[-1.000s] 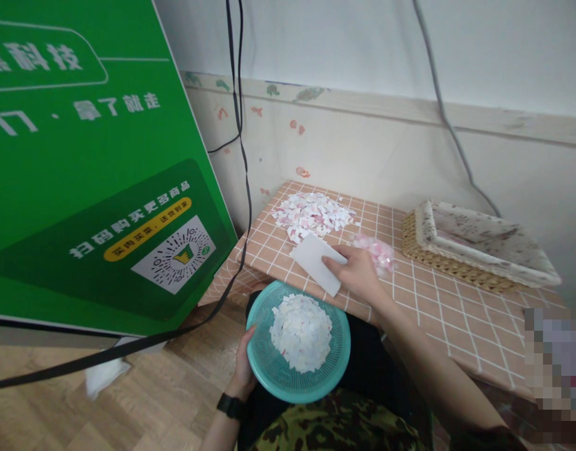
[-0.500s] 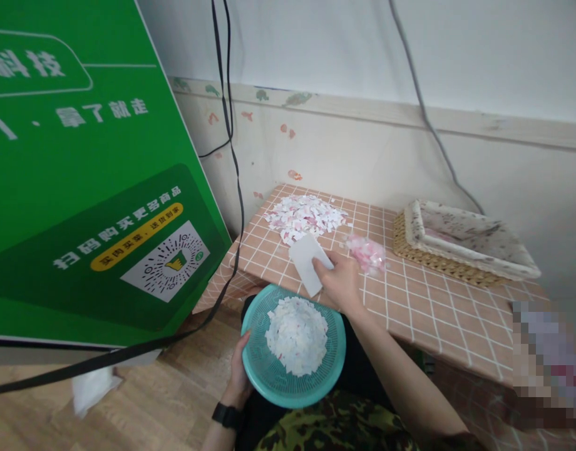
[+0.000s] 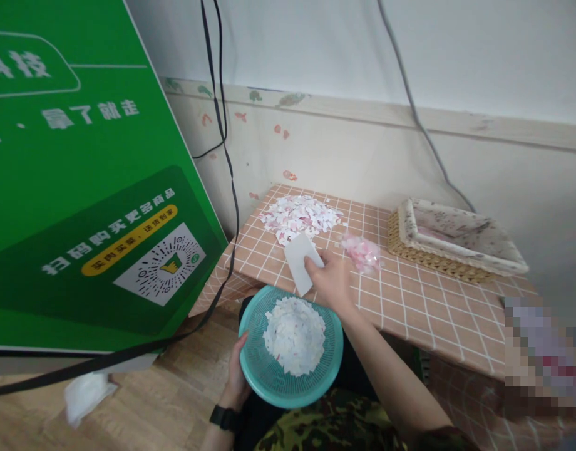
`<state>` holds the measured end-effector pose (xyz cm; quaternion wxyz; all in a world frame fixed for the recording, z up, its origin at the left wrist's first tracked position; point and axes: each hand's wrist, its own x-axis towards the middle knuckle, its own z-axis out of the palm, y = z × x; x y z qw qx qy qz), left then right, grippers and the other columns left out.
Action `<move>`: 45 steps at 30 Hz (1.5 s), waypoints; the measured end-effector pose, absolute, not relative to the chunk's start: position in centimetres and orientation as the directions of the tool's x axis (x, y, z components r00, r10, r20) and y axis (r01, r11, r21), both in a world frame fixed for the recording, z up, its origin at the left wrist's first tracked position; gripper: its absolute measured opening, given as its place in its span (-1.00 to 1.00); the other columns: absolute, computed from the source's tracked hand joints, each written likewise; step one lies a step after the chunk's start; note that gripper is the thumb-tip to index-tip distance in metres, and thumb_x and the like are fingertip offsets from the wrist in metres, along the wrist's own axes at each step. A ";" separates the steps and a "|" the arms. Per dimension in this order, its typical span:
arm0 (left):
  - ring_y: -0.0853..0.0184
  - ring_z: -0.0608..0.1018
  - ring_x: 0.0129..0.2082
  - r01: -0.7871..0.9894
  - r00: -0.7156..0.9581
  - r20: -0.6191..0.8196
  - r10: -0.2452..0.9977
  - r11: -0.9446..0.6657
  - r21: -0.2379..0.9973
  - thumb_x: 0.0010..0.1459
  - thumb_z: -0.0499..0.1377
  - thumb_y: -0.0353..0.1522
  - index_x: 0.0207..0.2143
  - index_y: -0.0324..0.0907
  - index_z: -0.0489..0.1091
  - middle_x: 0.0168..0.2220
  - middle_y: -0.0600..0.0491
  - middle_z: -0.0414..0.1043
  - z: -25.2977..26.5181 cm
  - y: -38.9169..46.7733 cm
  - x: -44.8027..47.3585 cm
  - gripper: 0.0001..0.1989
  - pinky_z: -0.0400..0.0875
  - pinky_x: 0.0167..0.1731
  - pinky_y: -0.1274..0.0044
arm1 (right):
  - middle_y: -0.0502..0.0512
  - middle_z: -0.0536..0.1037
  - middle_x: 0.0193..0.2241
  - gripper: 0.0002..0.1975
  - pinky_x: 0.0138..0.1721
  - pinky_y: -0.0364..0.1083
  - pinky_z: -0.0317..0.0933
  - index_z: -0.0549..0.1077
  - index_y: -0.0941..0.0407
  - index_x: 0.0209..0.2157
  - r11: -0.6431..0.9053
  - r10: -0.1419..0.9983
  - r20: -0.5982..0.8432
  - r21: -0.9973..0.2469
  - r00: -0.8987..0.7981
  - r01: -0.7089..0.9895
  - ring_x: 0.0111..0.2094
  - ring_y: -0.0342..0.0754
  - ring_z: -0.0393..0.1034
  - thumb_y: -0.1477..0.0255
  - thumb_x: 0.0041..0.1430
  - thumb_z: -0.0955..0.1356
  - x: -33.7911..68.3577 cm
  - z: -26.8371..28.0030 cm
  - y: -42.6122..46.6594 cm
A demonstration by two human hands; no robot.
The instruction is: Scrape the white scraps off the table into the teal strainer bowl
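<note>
My left hand (image 3: 238,369) grips the left rim of a teal plastic colander (image 3: 257,316), held at my lap under the table's front edge. Inside the colander lies a heap of small white paper scraps (image 3: 295,336). My right hand (image 3: 331,279), closed, pinches a blank white card (image 3: 298,261) between thumb and fingers, tilted just above the tabletop. Touching or close to the card's far end is a loose pile of white and pink paper scraps (image 3: 302,215). A clear bag of pink pieces (image 3: 362,253) rests right of my right hand.
A lined wicker basket (image 3: 438,260) stands on the checked tablecloth (image 3: 424,307) at the right. On the left rises a big green printed panel (image 3: 81,188), with a black strap (image 3: 228,188) hanging before it. A white plastic bag (image 3: 87,396) lies on the wooden floor.
The whole view has shifted slightly, so everything sits a little further left. Both hands keep their holds on the colander and the card, with hardly any movement relative to the table.
</note>
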<state>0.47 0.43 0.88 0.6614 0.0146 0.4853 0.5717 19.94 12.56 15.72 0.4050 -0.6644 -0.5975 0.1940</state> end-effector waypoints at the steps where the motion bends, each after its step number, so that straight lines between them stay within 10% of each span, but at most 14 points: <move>1: 0.19 0.58 -0.40 -0.741 -0.134 -0.629 0.766 0.344 0.577 -0.10 0.25 -0.30 -0.42 -0.20 0.51 -0.47 0.07 0.57 0.8 0.4 0.4 -0.82 0.42 -0.22 0.38 | 0.12 0.57 -0.46 -0.77 -0.47 -0.10 0.16 0.51 0.11 -0.38 0.023 0.946 0.223 -0.769 0.234 0.639 -0.46 0.00 0.42 0.32 0.06 0.26 19.5 15.4 12.5; 12: 0.19 0.58 -0.40 -0.756 -0.117 -0.643 0.757 0.352 0.552 -0.08 0.23 -0.31 -0.39 -0.22 0.52 -0.48 0.06 0.57 0.8 0.3 0.3 -0.80 0.41 -0.22 0.41 | 0.13 0.55 -0.48 -0.71 -0.46 -0.08 0.12 0.51 0.14 -0.36 0.004 0.900 0.317 -0.691 0.298 0.723 -0.48 0.01 0.37 0.26 0.11 0.25 25.0 16.7 10.3; 24: 0.24 0.58 -0.43 -0.757 -0.134 -0.630 0.765 0.331 0.563 -0.10 0.25 -0.30 -0.38 -0.22 0.52 -0.41 0.03 0.59 -0.8 0.4 0.0 -0.79 0.41 -0.20 0.37 | 0.13 0.52 -0.52 -0.72 -0.47 -0.11 -0.01 0.50 0.11 -0.33 0.171 0.923 0.377 -0.221 -0.077 0.960 -0.49 -0.03 0.35 0.37 0.20 0.19 25.2 16.7 14.0; 45: 0.21 0.58 -0.40 -0.786 -0.102 -0.633 0.767 0.328 0.523 -0.09 0.24 -0.35 -0.41 -0.23 0.53 -0.47 0.03 0.58 0.6 0.4 0.3 -0.84 0.44 -0.24 0.39 | 0.07 0.59 -0.46 -0.79 -0.44 -0.12 0.10 0.55 0.05 -0.27 0.328 0.885 0.424 -0.271 -0.194 0.905 -0.47 -0.04 0.42 0.40 0.16 0.27 27.1 16.4 12.8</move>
